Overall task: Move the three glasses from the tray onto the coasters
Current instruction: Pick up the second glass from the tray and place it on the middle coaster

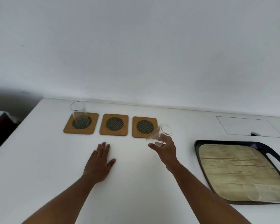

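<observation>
Nearest the camera, one glass [254, 192] lies on the tray [200, 152] at right. Beyond, the left hand [98, 164] rests flat, fingers spread, while the right hand [166, 150] grips a tilted glass [160, 135] beside the right coaster [144, 126]. Farthest, another glass [78, 113] stands on the left coaster [81, 123].

I take this for a home or office room rather than a workshop: a plain white bench [136, 183] set against a bare white wall [136, 46], with a flush cable hatch [249, 126] cut in near its far right corner. Wooden coasters [114, 124] and a serving tray [200, 152] suggest domestic use.
</observation>
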### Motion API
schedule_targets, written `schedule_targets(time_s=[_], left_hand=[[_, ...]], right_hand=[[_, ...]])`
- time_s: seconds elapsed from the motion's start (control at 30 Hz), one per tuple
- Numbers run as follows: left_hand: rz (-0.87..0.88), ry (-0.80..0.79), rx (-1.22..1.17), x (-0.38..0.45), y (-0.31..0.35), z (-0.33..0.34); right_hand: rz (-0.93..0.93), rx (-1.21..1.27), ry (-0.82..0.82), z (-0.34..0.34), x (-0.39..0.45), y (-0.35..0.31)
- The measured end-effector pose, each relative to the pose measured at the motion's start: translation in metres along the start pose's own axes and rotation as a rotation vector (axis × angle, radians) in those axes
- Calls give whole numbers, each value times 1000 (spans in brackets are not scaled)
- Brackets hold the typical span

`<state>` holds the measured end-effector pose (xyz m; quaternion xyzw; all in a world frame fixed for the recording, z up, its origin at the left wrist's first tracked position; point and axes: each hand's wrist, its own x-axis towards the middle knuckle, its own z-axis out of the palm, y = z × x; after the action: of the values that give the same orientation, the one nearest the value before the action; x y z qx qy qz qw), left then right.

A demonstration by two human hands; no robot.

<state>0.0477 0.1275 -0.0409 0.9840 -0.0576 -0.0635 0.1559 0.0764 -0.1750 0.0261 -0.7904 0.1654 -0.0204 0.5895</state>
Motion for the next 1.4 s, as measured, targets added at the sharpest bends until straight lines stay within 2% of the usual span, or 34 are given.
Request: schedule_targets(time_s=[0.23,0.57,0.9,1.4], left_hand=[[62,66,45,-4,-12,5],[45,104,16,-7,-6,3],[31,92,-3,-6,-14,2],[37,76,-24,-5,-6,-1]], right_hand=[[-86,-237,-116,85,12,-25],[-178,-370,-118,164,55,-57],[-203,-472,-117,204,94,-61],[-223,-520,-109,212,92,-63]])
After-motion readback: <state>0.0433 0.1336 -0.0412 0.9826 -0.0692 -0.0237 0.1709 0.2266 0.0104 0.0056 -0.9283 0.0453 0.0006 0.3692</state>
